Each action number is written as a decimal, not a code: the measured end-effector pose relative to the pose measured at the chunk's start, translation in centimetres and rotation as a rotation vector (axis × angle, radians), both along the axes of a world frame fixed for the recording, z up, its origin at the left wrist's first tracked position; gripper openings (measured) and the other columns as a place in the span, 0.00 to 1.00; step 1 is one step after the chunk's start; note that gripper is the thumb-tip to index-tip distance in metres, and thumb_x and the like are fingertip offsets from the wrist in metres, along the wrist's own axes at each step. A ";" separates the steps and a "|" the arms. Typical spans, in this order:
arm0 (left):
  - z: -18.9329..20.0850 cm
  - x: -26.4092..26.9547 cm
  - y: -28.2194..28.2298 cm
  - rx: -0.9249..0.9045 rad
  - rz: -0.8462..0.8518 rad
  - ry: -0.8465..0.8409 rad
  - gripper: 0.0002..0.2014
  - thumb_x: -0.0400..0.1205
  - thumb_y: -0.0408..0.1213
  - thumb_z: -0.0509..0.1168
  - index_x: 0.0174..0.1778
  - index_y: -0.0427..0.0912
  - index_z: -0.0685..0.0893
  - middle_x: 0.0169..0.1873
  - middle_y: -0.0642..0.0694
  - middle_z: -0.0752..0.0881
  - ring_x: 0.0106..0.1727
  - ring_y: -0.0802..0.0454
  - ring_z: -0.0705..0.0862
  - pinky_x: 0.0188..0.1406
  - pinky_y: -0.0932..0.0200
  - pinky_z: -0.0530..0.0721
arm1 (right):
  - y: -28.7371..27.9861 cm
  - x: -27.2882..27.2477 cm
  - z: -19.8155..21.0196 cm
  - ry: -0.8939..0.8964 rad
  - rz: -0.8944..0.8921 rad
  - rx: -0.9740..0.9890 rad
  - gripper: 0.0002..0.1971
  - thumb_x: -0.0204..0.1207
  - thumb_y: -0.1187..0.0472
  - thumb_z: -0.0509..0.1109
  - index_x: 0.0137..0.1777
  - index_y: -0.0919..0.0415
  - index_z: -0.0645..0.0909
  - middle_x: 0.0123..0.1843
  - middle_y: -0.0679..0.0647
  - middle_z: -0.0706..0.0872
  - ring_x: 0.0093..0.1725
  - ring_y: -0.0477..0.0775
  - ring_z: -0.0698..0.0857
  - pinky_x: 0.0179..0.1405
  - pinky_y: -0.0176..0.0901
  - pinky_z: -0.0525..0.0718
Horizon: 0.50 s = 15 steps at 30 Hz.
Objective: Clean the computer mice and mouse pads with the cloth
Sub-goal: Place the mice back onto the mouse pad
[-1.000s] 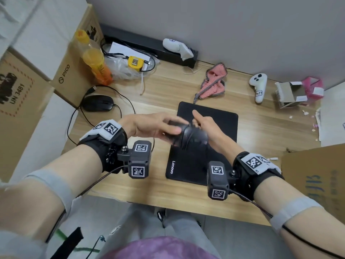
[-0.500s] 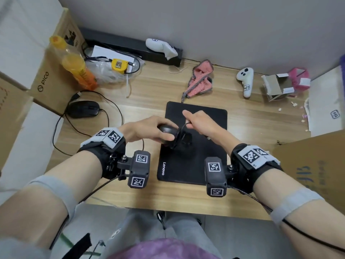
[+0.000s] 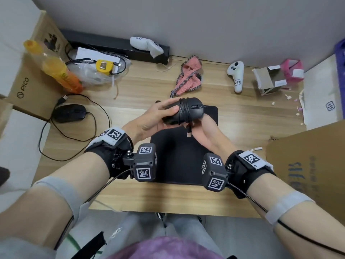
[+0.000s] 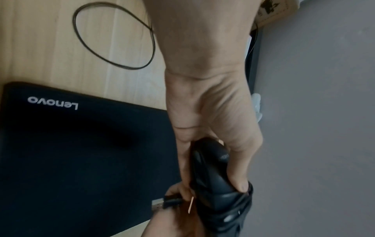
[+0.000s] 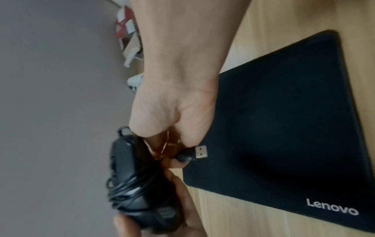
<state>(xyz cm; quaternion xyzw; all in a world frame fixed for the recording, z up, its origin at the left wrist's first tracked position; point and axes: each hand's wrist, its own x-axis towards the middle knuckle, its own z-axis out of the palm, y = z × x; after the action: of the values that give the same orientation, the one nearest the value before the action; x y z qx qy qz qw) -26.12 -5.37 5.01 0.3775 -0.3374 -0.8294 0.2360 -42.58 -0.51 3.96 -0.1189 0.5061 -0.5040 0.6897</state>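
A black wired mouse (image 3: 188, 110) with its cable wound round its body is held in the air over the far end of the black Lenovo mouse pad (image 3: 179, 156). My left hand (image 3: 158, 116) grips the mouse's rear half (image 4: 215, 176), thumb on top. My right hand (image 3: 203, 128) pinches the cable's USB plug (image 5: 199, 152) just under the mouse (image 5: 138, 184). A pink cloth (image 3: 188, 77) lies crumpled on the desk beyond the pad. A second black wired mouse (image 3: 70, 113) sits at the desk's left with its cable looped beside it.
Cardboard boxes (image 3: 35, 85) and an orange bottle (image 3: 56, 70) crowd the left side. White controllers (image 3: 236, 75) and a small open carton (image 3: 268, 81) lie at the back right. A large cardboard box (image 3: 308, 165) stands at the right front. The pad (image 4: 71, 152) lies near the desk's front edge.
Both hands have raised the mouse higher and further from me. The cable is now wound round the mouse, and my right hand holds its USB end below it.
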 end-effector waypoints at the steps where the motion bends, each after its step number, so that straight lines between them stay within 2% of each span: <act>1: -0.4 -0.6 0.1 0.002 0.052 -0.038 0.20 0.84 0.32 0.65 0.73 0.45 0.77 0.63 0.45 0.84 0.58 0.48 0.87 0.56 0.48 0.87 | 0.2 -0.5 -0.3 0.008 -0.001 0.006 0.15 0.84 0.73 0.53 0.56 0.64 0.81 0.47 0.57 0.86 0.42 0.51 0.80 0.40 0.38 0.81; 3: -1.3 -2.1 0.3 -0.017 0.128 -0.163 0.16 0.84 0.33 0.66 0.67 0.49 0.80 0.62 0.47 0.84 0.58 0.50 0.87 0.52 0.51 0.88 | 0.9 -2.1 -1.1 0.019 0.047 0.034 0.15 0.83 0.73 0.53 0.56 0.65 0.82 0.49 0.58 0.85 0.47 0.53 0.83 0.51 0.41 0.84; 5: -2.6 -3.3 0.4 -0.057 0.141 -0.319 0.14 0.84 0.37 0.68 0.65 0.51 0.80 0.62 0.47 0.84 0.60 0.50 0.86 0.52 0.52 0.88 | 1.6 -3.5 -1.8 0.022 0.098 0.079 0.13 0.84 0.69 0.57 0.56 0.63 0.83 0.54 0.58 0.87 0.55 0.55 0.86 0.58 0.43 0.84; 8: -4.6 -4.2 0.7 -0.154 0.015 -0.541 0.18 0.80 0.47 0.72 0.64 0.55 0.79 0.62 0.45 0.84 0.58 0.52 0.85 0.53 0.56 0.84 | 2.0 -4.5 -2.7 0.128 0.164 0.106 0.09 0.84 0.65 0.63 0.59 0.60 0.82 0.56 0.55 0.88 0.57 0.52 0.86 0.68 0.46 0.80; 10: -5.8 -5.1 0.8 -0.198 -0.070 -0.623 0.16 0.78 0.47 0.74 0.58 0.52 0.80 0.58 0.44 0.86 0.58 0.49 0.86 0.57 0.54 0.84 | 2.0 -5.4 -3.3 0.275 0.217 0.117 0.11 0.81 0.68 0.68 0.61 0.59 0.81 0.53 0.52 0.88 0.55 0.50 0.85 0.68 0.45 0.79; 12: -6.6 -6.0 1.1 -0.194 -0.119 -0.658 0.15 0.77 0.45 0.75 0.55 0.48 0.79 0.53 0.46 0.87 0.59 0.46 0.86 0.63 0.48 0.84 | 1.9 -6.2 -4.0 0.433 0.271 0.143 0.15 0.78 0.71 0.70 0.64 0.62 0.78 0.52 0.55 0.89 0.56 0.53 0.86 0.64 0.44 0.81; 15: -7.1 -7.3 1.9 -0.186 -0.168 -0.696 0.20 0.78 0.42 0.74 0.62 0.44 0.77 0.50 0.50 0.84 0.59 0.47 0.86 0.64 0.45 0.83 | 1.6 -7.0 -4.4 0.606 0.315 0.170 0.21 0.78 0.72 0.70 0.70 0.64 0.75 0.59 0.62 0.88 0.59 0.57 0.86 0.65 0.46 0.82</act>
<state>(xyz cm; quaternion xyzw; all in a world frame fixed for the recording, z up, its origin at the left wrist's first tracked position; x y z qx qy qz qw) -33.44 -3.45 -2.11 0.5848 -0.5013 -0.6337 0.0714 -49.58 1.08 -0.49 -0.2818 0.7034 -0.2894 0.5849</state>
